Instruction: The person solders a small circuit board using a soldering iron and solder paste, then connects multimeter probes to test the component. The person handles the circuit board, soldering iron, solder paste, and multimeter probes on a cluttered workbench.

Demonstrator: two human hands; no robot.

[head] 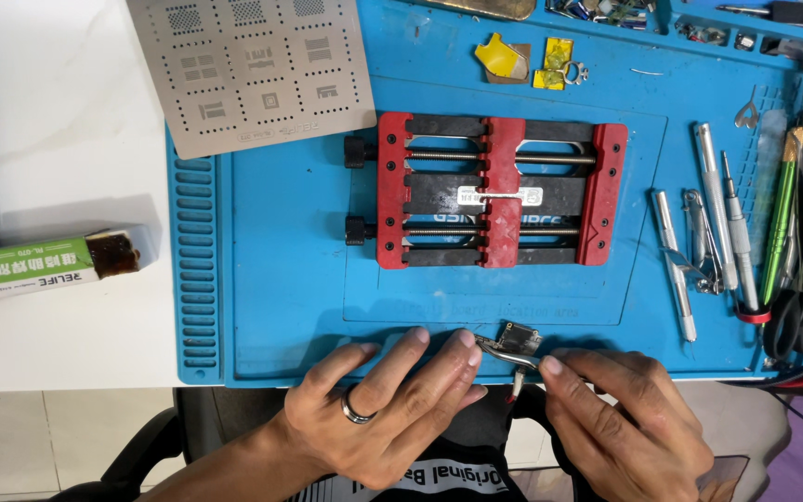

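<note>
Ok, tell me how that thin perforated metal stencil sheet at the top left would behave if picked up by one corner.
The stencil sheet looks very thin, so it would probably flex. It seems light, and one edge overhangs the blue mat, so that edge should lift easily. Its fine perforations suggest it could kink.

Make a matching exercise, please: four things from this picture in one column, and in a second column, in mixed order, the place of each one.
Things:
1. red clamp fixture
2. grey stencil sheet
3. small circuit board
4. green-labelled tube

Places:
A. on the white table, left of the blue mat
B. at the near edge of the mat, between the left hand and right hand
C. in the middle of the mat
D. at the top, overlapping the mat's upper left corner

Pairs: 1-C, 2-D, 3-B, 4-A
</note>
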